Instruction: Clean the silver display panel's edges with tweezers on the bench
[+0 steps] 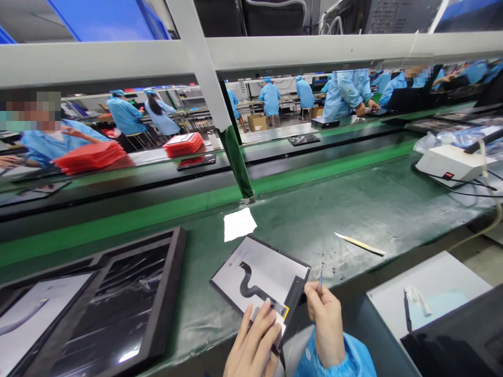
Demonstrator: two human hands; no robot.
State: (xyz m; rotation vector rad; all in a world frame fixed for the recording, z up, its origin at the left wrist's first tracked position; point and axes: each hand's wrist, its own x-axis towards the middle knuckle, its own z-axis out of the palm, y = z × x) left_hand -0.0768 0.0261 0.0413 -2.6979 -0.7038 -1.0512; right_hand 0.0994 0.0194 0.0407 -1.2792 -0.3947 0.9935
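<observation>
green bench [306,209]: reference for all positions. display panel [271,272]: grey back upward, at the bench's near edge. left hand [255,337]: fingers spread, laid on the panel beside the lower end of its black ribbon cable [255,291]. right hand [326,317]: apart from the left, pinched on a slim tool [320,280], also at the bench's near edge. knife [359,243]: lying on the bench. foam tray [168,283]: at the bench's left end.

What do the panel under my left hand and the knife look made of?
Panel: perhaps metal or plastic, judging by its smooth, satiny gray surface. Knife: blade probably metal, pale and thin; handle possibly wood or plastic, smooth and yellowish.
</observation>
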